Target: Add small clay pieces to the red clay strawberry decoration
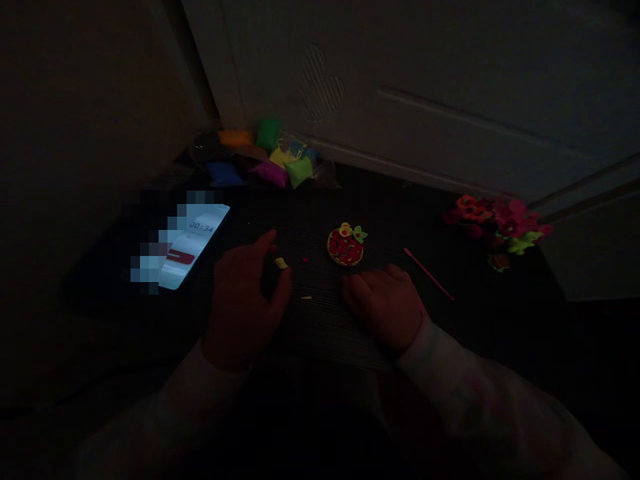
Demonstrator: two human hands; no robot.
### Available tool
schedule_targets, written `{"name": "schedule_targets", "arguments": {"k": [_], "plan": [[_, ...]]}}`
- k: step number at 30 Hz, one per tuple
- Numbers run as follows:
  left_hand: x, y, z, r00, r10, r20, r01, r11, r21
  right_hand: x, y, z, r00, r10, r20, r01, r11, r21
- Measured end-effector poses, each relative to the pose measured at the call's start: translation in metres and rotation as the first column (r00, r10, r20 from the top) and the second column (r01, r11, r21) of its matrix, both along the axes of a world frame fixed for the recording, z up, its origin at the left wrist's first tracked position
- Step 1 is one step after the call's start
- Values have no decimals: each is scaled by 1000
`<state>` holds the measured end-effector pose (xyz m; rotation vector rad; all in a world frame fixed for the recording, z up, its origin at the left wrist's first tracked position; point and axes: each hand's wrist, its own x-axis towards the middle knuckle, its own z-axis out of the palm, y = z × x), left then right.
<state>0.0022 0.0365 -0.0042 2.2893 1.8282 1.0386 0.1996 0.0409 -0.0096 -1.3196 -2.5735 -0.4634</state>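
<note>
The little round clay basket sat in the middle of the dark surface, just past my right hand. A lot of it looked done to me. It had a yellow edge all around and lots of red inside. A yellow flower with a red middle was on its far side, and a green flower was next to that one, on the right.

Some small bits were not on it. A yellow clay bit, a red dot and a thin yellow sliver lay to the left of the basket. I think they were left to use, but I couldn't be sure.

My left hand was bent like a letter C, with a wide gap between my thumb and my pointing finger. The yellow bit was in that gap, near my thumb. It was too dark to tell if I touched it. My right hand was down low with its fingers curled in, and I couldn't tell if anything was under them. A thin pink stick lay to the right of it, not touching.
</note>
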Motion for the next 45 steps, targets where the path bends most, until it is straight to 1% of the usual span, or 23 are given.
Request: {"name": "schedule_targets", "arguments": {"k": [2, 4, 7, 10, 14, 18, 21, 25, 28, 29, 32, 36, 39, 40, 42, 45], "plan": [[-4, 1, -5, 1000, 18, 7, -19, 1000, 11, -2, -2, 0, 998, 51, 24, -51, 999, 0], [-7, 2, -8, 999, 38, 30, -38, 999, 15, -2, -4, -1, 997, 71, 38, -71, 997, 4], [-8, 3, -10, 998, 45, 53, -46, 999, 13, -3, -6, 0, 995, 89, 40, -89, 996, 16], [-8, 3, -11, 998, 38, 53, -39, 999, 19, -5, -8, 0, 989, 143, 38, -143, 990, 11], [-9, 3, -12, 997, 37, 65, -38, 999, 13, -7, -8, 1, 993, 116, 32, -116, 993, 6], [-8, 4, -13, 996, 46, 71, -47, 999, 18, -8, -7, -4, 987, 159, 8, -159, 987, 8], [-8, 5, -14, 996, 45, 83, -48, 998, 37, -9, -7, -6, 993, 116, -16, -116, 993, 17], [-8, 4, -14, 995, 37, 97, -40, 998, 39, -12, -8, -7, 985, 171, -38, -171, 985, 10], [-8, 4, -14, 994, 41, 106, -45, 998, 37, -13, -8, -5, 991, 119, -61, -119, 993, 14], [-8, 4, -14, 994, 38, 107, -43, 998, 40, -13, -8, -5, 990, 121, -67, -120, 993, 15], [-8, 4, -14, 993, 33, 112, -37, 999, 38, -13, -7, -5, 979, 183, -87, -182, 983, 21], [-7, 4, -14, 993, 39, 107, -43, 998, 39, -15, -6, -7, 983, 142, -119, -139, 990, 31], [-8, 4, -14, 993, 36, 109, -40, 999, 30, -19, -8, -7, 971, 184, -155, -183, 983, 19], [-8, 4, -13, 993, 35, 113, -39, 999, 28, -19, -9, -6, 968, 181, -172, -182, 983, 11], [-8, 4, -13, 992, 34, 122, -37, 999, 25, -17, -10, 0, 967, 128, -219, -134, 991, -11], [-8, 4, -14, 991, 35, 128, -37, 999, 10, -4, -7, 12, 949, -32, -315, 23, 999, -34]]}}
